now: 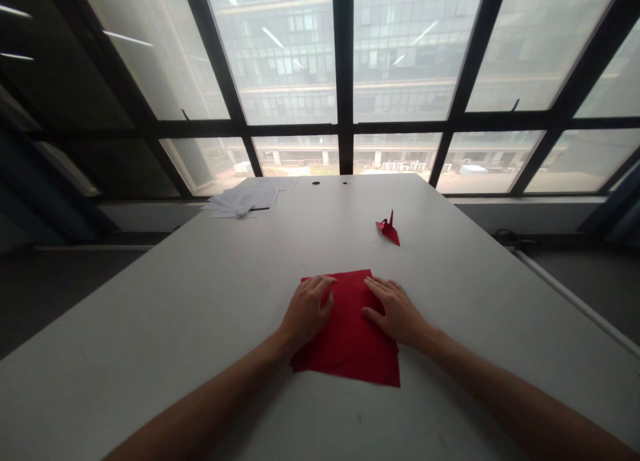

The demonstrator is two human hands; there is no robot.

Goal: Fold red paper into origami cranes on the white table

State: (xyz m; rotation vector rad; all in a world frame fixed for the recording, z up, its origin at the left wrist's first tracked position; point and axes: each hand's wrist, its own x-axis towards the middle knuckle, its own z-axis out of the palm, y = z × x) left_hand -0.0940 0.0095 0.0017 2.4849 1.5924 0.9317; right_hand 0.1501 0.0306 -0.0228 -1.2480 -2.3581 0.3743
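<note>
Windows [285, 48] stand beyond my white bench [200, 288]. Thumbs apart from fingers, my left hand [307, 311] and right hand [397, 314] rest on the red paper's [350, 344] two sides, near centre; a red folded crane [388, 232] sits farther right, white sheets [245, 198] far left.

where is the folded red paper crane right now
In the head view, the folded red paper crane sits on the white table, right of centre, beyond the right hand.
</note>
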